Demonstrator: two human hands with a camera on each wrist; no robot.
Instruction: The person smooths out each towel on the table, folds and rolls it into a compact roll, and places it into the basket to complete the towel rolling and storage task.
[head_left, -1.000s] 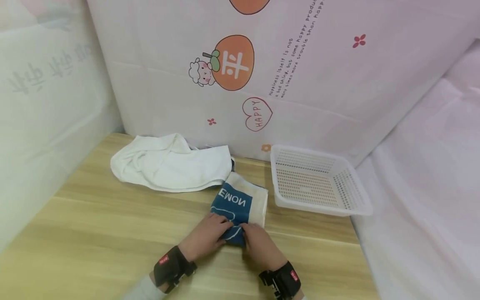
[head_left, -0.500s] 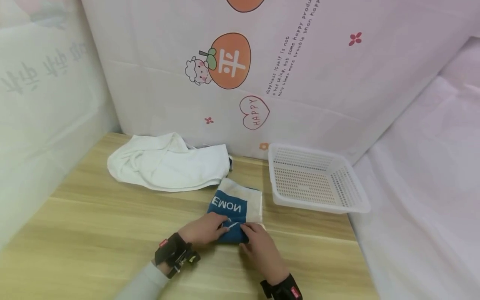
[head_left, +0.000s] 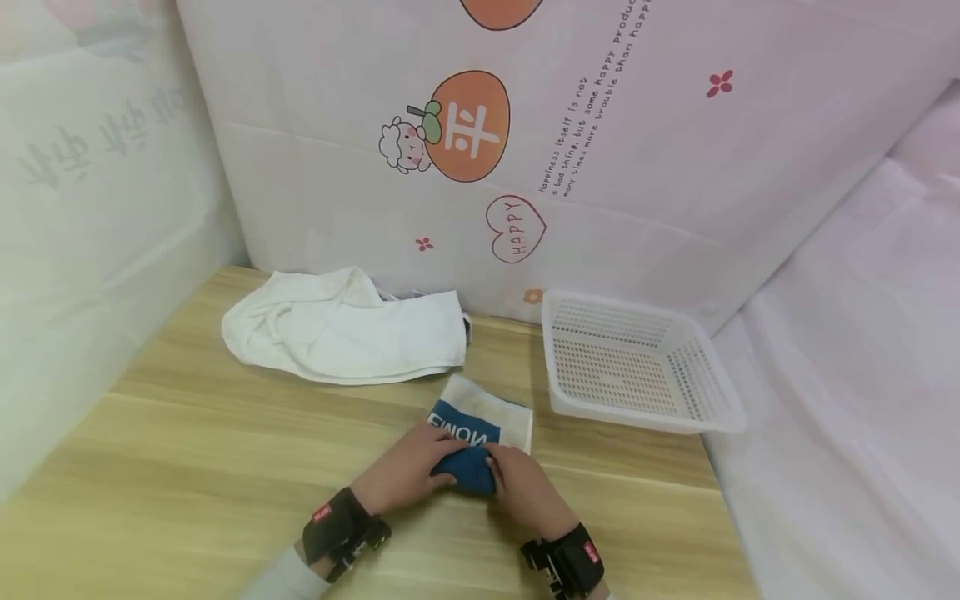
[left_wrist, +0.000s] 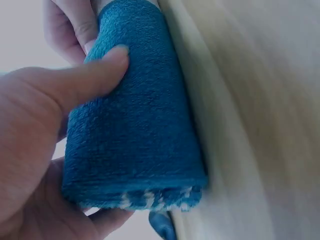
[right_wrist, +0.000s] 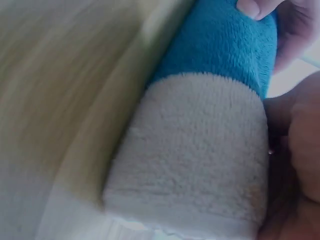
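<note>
A small blue and cream towel with white lettering lies on the table, its near part rolled into a thick roll and its far part flat. My left hand grips the left end of the roll, and in the left wrist view its thumb lies across the blue terry with fingers on the other side. At the other end my right hand holds the roll. The right wrist view shows the cream end beside that hand; most of its fingers are hidden there.
A white cloth lies bunched at the back left, just beyond the towel. To the back right stands a white perforated plastic basket. Printed sheets hang behind and at both sides of the wooden table.
The towel's near edge has been rolled further away from me, so less of the blue print and lettering shows. Its far edge has drawn nearer, leaving a gap to the white cloth.
</note>
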